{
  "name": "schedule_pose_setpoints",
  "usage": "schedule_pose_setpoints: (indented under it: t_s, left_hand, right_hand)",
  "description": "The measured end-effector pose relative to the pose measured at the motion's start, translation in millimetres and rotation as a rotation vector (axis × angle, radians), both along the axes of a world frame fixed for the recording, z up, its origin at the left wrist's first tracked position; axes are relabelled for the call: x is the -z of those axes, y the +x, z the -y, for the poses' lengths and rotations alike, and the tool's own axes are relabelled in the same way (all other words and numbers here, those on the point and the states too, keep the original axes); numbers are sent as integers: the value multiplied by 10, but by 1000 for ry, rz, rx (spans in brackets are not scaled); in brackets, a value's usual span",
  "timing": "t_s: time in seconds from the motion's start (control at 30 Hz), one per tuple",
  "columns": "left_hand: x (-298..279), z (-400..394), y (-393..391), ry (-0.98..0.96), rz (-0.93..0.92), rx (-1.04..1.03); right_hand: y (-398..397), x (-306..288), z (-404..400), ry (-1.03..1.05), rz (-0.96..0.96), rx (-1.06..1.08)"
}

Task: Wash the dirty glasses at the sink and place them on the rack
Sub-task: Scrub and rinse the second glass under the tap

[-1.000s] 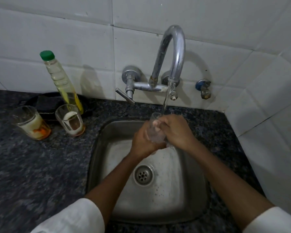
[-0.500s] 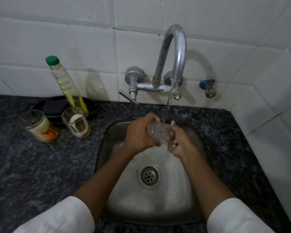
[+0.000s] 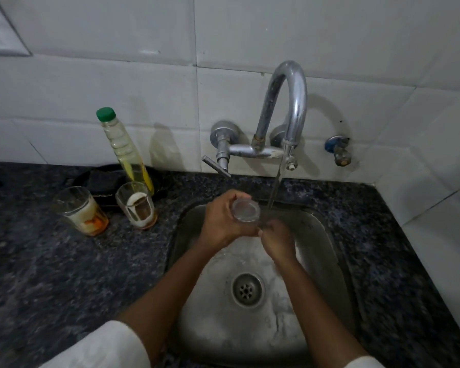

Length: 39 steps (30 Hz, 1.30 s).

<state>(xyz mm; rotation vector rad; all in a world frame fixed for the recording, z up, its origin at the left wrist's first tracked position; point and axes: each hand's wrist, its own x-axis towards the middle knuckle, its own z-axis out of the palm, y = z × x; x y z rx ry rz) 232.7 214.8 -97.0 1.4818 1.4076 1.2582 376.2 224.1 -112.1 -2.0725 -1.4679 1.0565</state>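
Clear glass (image 3: 245,210) held over the back of the steel sink (image 3: 327,251), tilted so its round end faces the camera, just left of the water stream (image 3: 274,189) falling from the curved chrome tap (image 3: 290,102); stream passes beside the glass, contact not clear. Left hand (image 3: 225,221) wraps fingers round the glass body, gripping it. Right hand (image 3: 278,241) sits just below and right of the glass, fingers curled toward its lower edge; cannot tell if it actually grips the glass or only touches it. Both forearms reach in from the bottom, white sleeves (image 3: 101,346) at the frame edge. Drain (image 3: 247,289) in sink centre, basin wet. On the dark speckled surface (image 3: 51,274) left of the sink: two dirty glasses standing upright, near each other but apart — one with brown and white residue (image 3: 137,205) closer to the sink, one with milky and orange residue (image 3: 80,211) further left. Behind them a clear bottle (image 3: 125,152) of yellow liquid with green cap, tilted, standing in a dark dish (image 3: 104,181) that also holds a dark sponge-like block. White tiled wall (image 3: 117,75) behind, small blue-topped valve (image 3: 337,152) right of the tap.
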Motion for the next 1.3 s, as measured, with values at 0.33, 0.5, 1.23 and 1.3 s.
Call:
schedule_pose_setpoints:
  t_s: [0.33,0.5,1.23,1.3]
  left_hand:
    - [10,394,-819,-81,60,-137]
    - [-16,462,-932,-62,58,-114]
    - [-661,1018,-452,-127,160,119]
    - [-755,1155,-448,-209,259,124]
  right_hand:
    - [-931,-1125,-206,581,662,-319]
    - [-1026,-1074,-374,560,569,-297]
    - [-443,-637,1053,463,-193,-334]
    - [-336,-721,1165,454,-142,-332]
